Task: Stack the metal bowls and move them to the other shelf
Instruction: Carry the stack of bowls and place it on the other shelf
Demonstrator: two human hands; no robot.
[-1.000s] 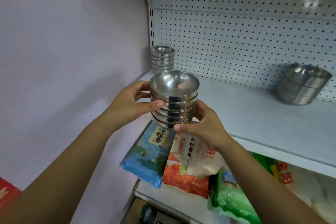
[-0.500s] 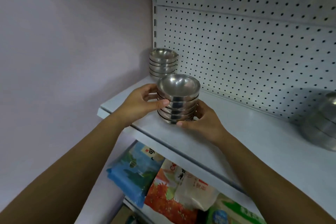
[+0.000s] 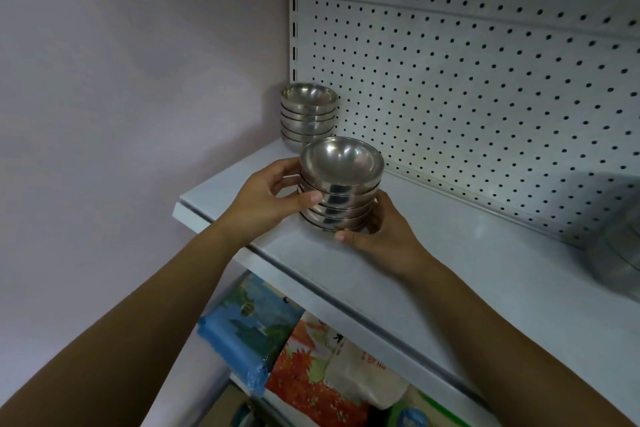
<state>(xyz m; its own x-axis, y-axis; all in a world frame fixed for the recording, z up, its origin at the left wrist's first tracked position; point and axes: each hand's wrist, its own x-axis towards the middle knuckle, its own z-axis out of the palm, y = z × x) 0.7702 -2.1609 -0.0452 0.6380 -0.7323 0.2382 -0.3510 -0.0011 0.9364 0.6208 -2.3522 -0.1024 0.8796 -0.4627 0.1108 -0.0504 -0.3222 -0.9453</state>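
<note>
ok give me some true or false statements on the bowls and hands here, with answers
1. Both the left hand and the right hand grip the nearer bowl stack. True.
2. A second bowl stack stands at the back corner of the white shelf. True.
3. The nearer stack's top bowl is upside down. False: it opens upward.
4. The gripped stack lies on the bottom shelf. False: it is over the white shelf, above the food packets.

No legible text (bag print blurred).
</note>
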